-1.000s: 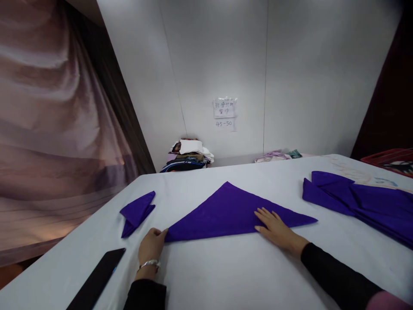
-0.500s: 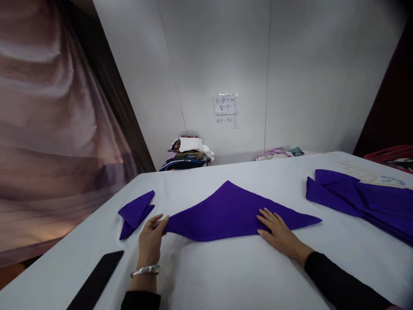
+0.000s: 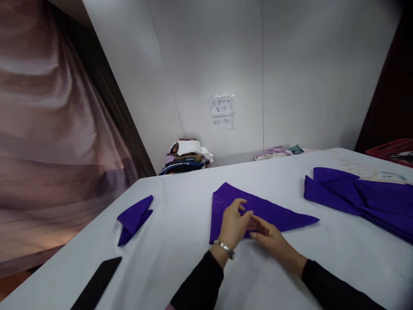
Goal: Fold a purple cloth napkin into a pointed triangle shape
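Observation:
A purple cloth napkin point(image 3: 274, 211) lies on the white table point(image 3: 180, 249), with its left part folded over toward the middle. My left hand point(image 3: 234, 224) rests on top of that folded flap, fingers curled on the fabric near the centre. Just to its right, my right hand point(image 3: 269, 237) lies flat on the napkin's near edge, fingers stretched out and touching the left hand. A silver bracelet is on my left wrist.
A small folded purple napkin point(image 3: 134, 217) lies at the left. A pile of purple napkins point(image 3: 358, 196) sits at the right. A black phone point(image 3: 97, 286) lies near the front left edge. Stacked cloths point(image 3: 189, 155) and a red basket point(image 3: 390, 148) stand beyond the table.
My left hand has carried the napkin's left corner across to the middle, folding the wide triangle over. My right hand stayed on the near edge, shifting slightly left.

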{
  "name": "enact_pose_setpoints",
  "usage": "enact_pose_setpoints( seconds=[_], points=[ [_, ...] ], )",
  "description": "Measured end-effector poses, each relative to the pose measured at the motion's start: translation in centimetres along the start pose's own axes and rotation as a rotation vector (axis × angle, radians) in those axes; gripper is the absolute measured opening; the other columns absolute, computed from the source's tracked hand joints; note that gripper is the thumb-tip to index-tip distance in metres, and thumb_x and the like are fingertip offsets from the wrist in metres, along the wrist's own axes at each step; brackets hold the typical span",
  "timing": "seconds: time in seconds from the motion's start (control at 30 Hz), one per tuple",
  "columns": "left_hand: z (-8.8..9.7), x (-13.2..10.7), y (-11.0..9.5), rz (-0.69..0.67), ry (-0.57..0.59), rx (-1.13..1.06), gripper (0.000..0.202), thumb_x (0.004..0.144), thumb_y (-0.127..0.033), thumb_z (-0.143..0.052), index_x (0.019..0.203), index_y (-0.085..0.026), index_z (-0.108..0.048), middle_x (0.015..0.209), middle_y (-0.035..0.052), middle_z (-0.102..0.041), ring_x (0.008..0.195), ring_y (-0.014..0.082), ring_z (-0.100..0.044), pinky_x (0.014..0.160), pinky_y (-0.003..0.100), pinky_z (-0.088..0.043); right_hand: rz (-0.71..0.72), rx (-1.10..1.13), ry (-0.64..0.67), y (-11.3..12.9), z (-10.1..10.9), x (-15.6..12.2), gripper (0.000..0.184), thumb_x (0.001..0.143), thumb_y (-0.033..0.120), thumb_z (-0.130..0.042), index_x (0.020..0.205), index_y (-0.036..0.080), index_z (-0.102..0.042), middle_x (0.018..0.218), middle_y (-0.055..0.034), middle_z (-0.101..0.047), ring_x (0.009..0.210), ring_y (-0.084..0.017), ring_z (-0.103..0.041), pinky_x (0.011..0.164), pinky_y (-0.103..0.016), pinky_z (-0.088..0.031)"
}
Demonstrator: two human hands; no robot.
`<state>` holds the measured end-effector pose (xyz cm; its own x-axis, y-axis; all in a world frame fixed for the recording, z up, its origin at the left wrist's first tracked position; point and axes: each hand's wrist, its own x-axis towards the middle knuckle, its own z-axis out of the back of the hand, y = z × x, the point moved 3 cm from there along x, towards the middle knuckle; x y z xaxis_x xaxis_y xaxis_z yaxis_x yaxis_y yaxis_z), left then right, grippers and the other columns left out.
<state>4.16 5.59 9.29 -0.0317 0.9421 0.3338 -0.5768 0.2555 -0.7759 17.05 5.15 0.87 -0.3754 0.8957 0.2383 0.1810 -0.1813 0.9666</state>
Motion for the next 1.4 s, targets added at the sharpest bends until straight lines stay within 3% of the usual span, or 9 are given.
enact_pose_setpoints(
  seconds=[0.13,0.27,0.4,0.6,0.73,0.87,1.03,1.23,1.4],
  points=[
    [-4.0,-0.5,-0.7,-0.036,0.097,0.081,0.029,0.073,-0.023,-0.06,0.102,-0.025,-0.061,0.083,0.0001,-0.063,0.076,0.0158,-0.057,0.07,0.028,-0.043,-0.003,0.101,-0.041,-0.8,0.3,0.4,0.054,0.066,0.04,-0.071,0.115,0.022,-0.054,0.108,-0.0087,-0.065,0.099,-0.027,-0.06,0.082,-0.041,-0.048],
    [-5.9,-0.9,-1.2,-0.069,0.13,0.101,0.032,0.074,-0.02,-0.059,0.106,-0.025,-0.06,0.084,0.0011,-0.066,0.081,0.0175,-0.059,0.075,0.03,-0.044,-0.041,0.087,-0.206,-0.7,1.3,0.3,0.05,0.065,0.041,-0.071,0.109,0.021,-0.058,0.102,-0.0083,-0.067,0.094,-0.027,-0.061,0.082,-0.041,-0.048],
    [-7.0,-1.4,-1.9,-0.121,0.162,0.109,0.031,0.078,-0.023,-0.057,0.108,-0.024,-0.058,0.087,0.002,-0.067,0.086,0.02,-0.058,0.08,0.035,-0.043,-0.07,0.187,-0.275,-0.2,1.6,-0.2,0.039,0.073,0.045,-0.061,0.104,0.02,-0.062,0.093,-0.0076,-0.069,0.087,-0.026,-0.063,0.077,-0.039,-0.049],
    [-6.6,-2.5,-2.5,-0.322,0.145,0.135,0.038,0.079,-0.024,-0.057,0.117,-0.022,-0.051,0.108,0.0047,-0.062,0.102,0.0211,-0.053,0.093,0.042,-0.04,-0.161,0.416,-0.397,-0.4,2.8,-0.2,0.029,0.069,0.037,-0.067,0.087,0.015,-0.065,0.07,-0.0053,-0.068,0.063,-0.02,-0.063,0.057,-0.03,-0.048],
    [-5.8,-3.4,-0.8,-0.406,0.128,0.279,0.045,0.08,-0.025,-0.057,0.123,-0.022,-0.046,0.121,0.0071,-0.056,0.115,0.0236,-0.046,0.1,0.047,-0.034,-0.21,0.429,-0.519,-0.2,4.7,0.2,0.02,0.064,0.027,-0.072,0.077,0.015,-0.064,0.064,-0.0024,-0.066,0.054,-0.016,-0.06,0.051,-0.026,-0.048],
    [-5.2,-4.1,1.9,-0.397,0.086,0.421,0.048,0.079,-0.018,-0.055,0.125,-0.02,-0.044,0.124,0.0081,-0.053,0.118,0.0243,-0.043,0.101,0.048,-0.032,-0.189,0.403,-0.552,0.3,6.8,0.5,0.023,0.065,0.025,-0.072,0.085,0.016,-0.064,0.081,-0.0052,-0.069,0.067,-0.017,-0.064,0.058,-0.028,-0.054],
    [-4.9,-3.9,4.1,-0.332,0.083,0.498,0.047,0.076,-0.008,-0.05,0.122,-0.017,-0.048,0.121,0.0087,-0.055,0.116,0.0242,-0.045,0.1,0.048,-0.034,-0.205,0.277,-0.642,0.6,9.5,0.1,0.015,0.07,0.021,-0.066,0.083,0.015,-0.063,0.076,-0.005,-0.068,0.063,-0.016,-0.064,0.056,-0.026,-0.056],
    [-4.9,-3.5,5.3,-0.264,0.13,0.54,0.046,0.071,-0.003,-0.047,0.115,-0.016,-0.055,0.118,0.0087,-0.057,0.114,0.0236,-0.047,0.099,0.044,-0.035,-0.259,0.182,-0.72,0.3,12.4,-1.1,0.013,0.069,0.012,-0.064,0.081,0.015,-0.06,0.071,-0.0033,-0.065,0.054,-0.013,-0.06,0.047,-0.024,-0.054],
    [-5.1,-3.5,5.4,-0.265,0.171,0.546,0.041,0.072,-0.002,-0.048,0.108,-0.018,-0.06,0.113,0.008,-0.061,0.11,0.0222,-0.049,0.097,0.043,-0.035,-0.309,0.105,-0.711,0.5,13.8,-2.1,0.019,0.072,0.011,-0.059,0.091,0.015,-0.057,0.069,-0.0028,-0.063,0.053,-0.013,-0.059,0.043,-0.023,-0.051]
  ],
)
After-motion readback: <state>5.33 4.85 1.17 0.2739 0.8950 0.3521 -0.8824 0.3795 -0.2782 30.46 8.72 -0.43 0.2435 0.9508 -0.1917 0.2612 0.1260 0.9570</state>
